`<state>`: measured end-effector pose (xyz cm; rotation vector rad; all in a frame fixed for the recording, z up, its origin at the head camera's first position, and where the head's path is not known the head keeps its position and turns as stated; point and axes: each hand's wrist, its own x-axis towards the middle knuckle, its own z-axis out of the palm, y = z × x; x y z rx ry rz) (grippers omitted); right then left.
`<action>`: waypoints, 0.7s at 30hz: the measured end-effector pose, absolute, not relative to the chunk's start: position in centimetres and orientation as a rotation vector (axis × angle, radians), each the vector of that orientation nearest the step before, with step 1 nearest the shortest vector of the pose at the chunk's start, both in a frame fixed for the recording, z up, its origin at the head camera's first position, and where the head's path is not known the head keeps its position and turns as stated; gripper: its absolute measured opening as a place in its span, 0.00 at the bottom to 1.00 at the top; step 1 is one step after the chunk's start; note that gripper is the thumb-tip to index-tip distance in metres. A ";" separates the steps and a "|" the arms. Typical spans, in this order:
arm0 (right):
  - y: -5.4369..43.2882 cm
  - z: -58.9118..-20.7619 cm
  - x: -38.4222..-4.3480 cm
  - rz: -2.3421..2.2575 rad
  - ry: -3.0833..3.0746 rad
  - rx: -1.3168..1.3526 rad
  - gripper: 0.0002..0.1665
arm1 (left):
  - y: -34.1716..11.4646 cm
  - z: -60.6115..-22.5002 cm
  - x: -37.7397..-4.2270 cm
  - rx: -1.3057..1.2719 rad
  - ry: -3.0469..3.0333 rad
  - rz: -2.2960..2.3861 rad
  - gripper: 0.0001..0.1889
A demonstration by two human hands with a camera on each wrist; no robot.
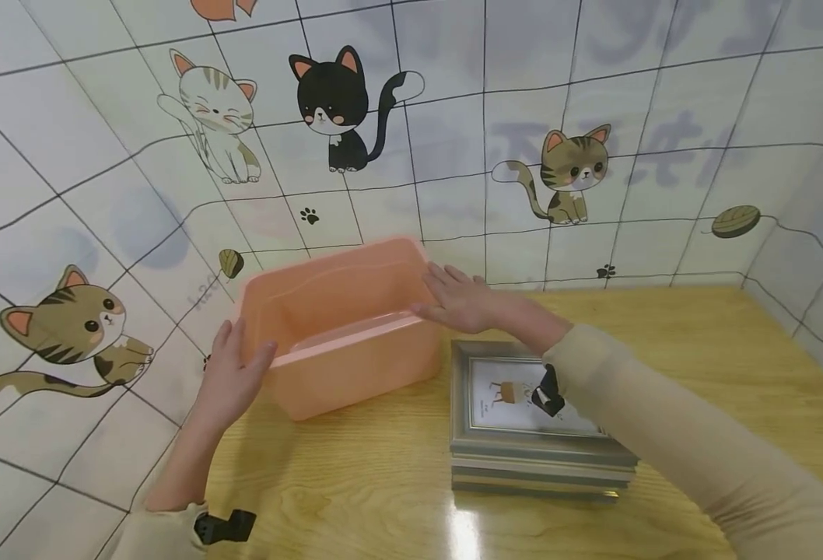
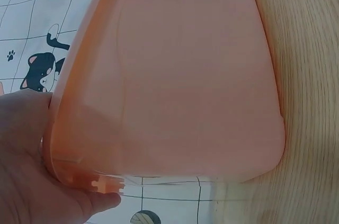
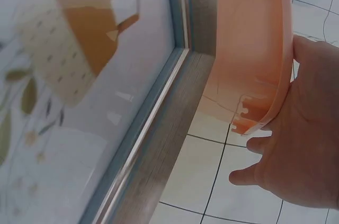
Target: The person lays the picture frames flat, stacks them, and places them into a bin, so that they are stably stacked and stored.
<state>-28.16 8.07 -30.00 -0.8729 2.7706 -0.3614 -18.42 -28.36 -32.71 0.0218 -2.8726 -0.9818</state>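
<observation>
An upright peach-coloured plastic bin [image 1: 355,365] stands on the wooden table, turned slightly askew. At its left end my left hand [image 1: 232,381] lies against the rim with fingers extended and the thumb at the front corner. The left wrist view shows this left hand [image 2: 32,160] at the rim, beside the bin's broad side [image 2: 185,75]. My right hand [image 1: 460,299] rests at the opposite end, fingers straight and thumb over the rim. In the right wrist view, fingers of the right hand [image 3: 302,134] reach past the bin's notched end tab [image 3: 249,115].
A stack of several silver-grey picture frames [image 1: 481,447] lies right of the bin, under my right forearm; the top one shows an animal drawing. Behind and at the left rise walls covered in cat-patterned tile sheeting [image 1: 453,155]. The wooden table [image 1: 355,490] extends in front.
</observation>
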 end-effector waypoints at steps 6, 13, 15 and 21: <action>9.3 -30.1 -28.0 -0.329 2.804 -0.843 0.51 | -27.6 -33.4 -19.5 0.017 -2.774 -1.052 0.44; 11.9 -30.4 -27.8 -0.320 2.852 -0.770 0.50 | -25.4 -34.3 -21.3 -0.065 -2.703 -1.165 0.43; 12.6 -30.3 -27.8 -0.320 2.856 -0.754 0.50 | -24.7 -34.5 -21.8 -0.093 -2.691 -1.161 0.43; 14.6 -30.2 -27.5 -0.334 2.851 -0.728 0.50 | -22.9 -34.6 -23.2 -0.158 -2.684 -1.166 0.45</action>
